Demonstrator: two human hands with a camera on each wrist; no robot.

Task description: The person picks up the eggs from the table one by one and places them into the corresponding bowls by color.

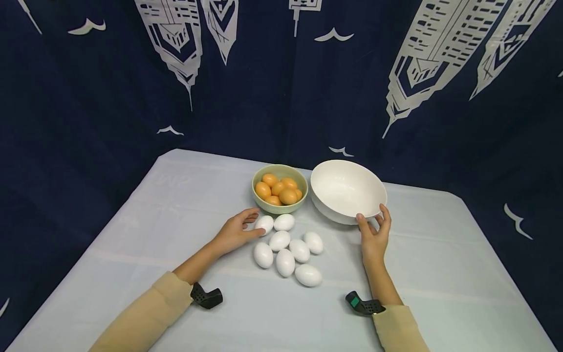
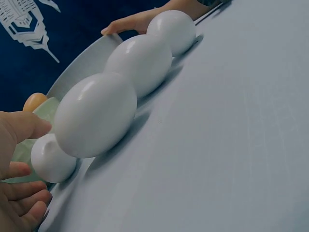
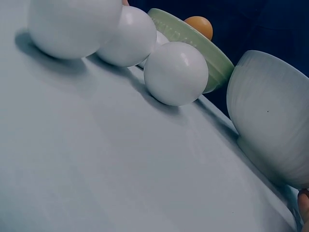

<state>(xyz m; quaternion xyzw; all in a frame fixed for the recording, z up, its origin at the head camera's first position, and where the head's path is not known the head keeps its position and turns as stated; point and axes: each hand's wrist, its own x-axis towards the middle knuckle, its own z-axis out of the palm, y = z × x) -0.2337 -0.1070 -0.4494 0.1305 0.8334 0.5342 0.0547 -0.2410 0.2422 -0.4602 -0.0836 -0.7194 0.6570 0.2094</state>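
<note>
Several white eggs point(image 1: 285, 262) lie loose on the table. My left hand point(image 1: 237, 231) reaches around the egg point(image 1: 264, 225) nearest the green bowl, its thumb at the near side and its fingers at the far side. In the left wrist view, the thumb and fingers of this left hand point(image 2: 19, 169) are spread on either side of that egg point(image 2: 53, 158). My right hand point(image 1: 375, 237) holds the large white bowl point(image 1: 347, 188) at its near right side, thumb and fingers at the rim. No contents show in the white bowl.
A light green bowl point(image 1: 279, 209) with several orange egg-shaped pieces point(image 1: 288, 196) stands left of the white bowl, close beside it. White cloth covers the table point(image 1: 176, 195). Behind its far edge hangs a dark blue curtain point(image 1: 264, 107) with white building prints.
</note>
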